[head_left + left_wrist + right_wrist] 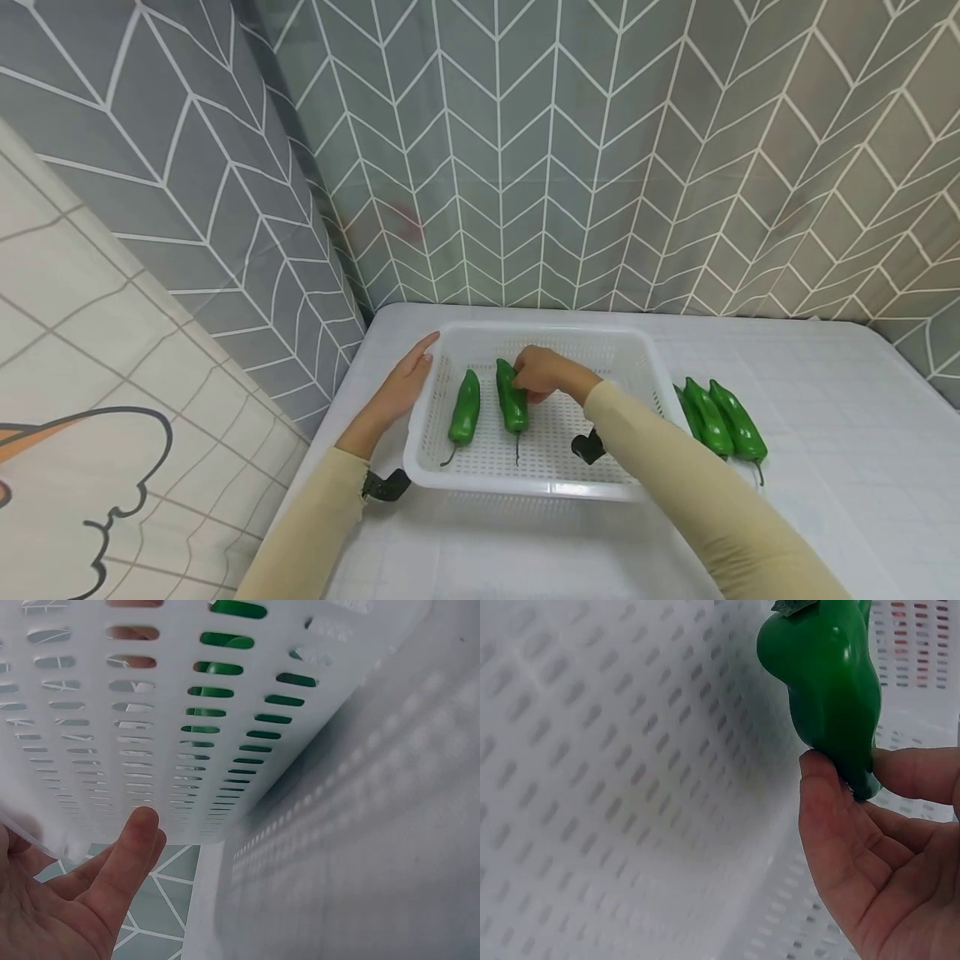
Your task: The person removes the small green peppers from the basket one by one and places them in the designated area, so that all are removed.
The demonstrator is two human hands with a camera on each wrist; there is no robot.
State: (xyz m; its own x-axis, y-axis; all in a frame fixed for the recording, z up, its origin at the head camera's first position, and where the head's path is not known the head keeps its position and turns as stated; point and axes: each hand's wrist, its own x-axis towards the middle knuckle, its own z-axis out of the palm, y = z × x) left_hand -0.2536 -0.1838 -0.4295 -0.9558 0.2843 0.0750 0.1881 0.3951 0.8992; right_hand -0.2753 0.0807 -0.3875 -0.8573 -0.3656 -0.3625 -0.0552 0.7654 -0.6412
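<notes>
A white perforated plastic basket (540, 492) stands on the table with two glossy green peppers inside. One pepper (465, 408) lies near its left wall, its thin stem toward me. My right hand (546, 372) pinches the other pepper (513, 400) between thumb and fingers. In the right wrist view that pepper (836, 682) is gripped at its narrow end, above the basket's perforated surface. My left hand (403, 387) rests along the basket's left rim. Its fingers look fairly straight beside the outer wall in the left wrist view, with part of the hand behind the rim.
Three more green peppers (723, 421) lie side by side on the white tabletop (847, 417), right of the basket and partly behind my right sleeve (697, 483). A grey patterned curtain (540, 167) hangs behind the table, and another covering runs along the left.
</notes>
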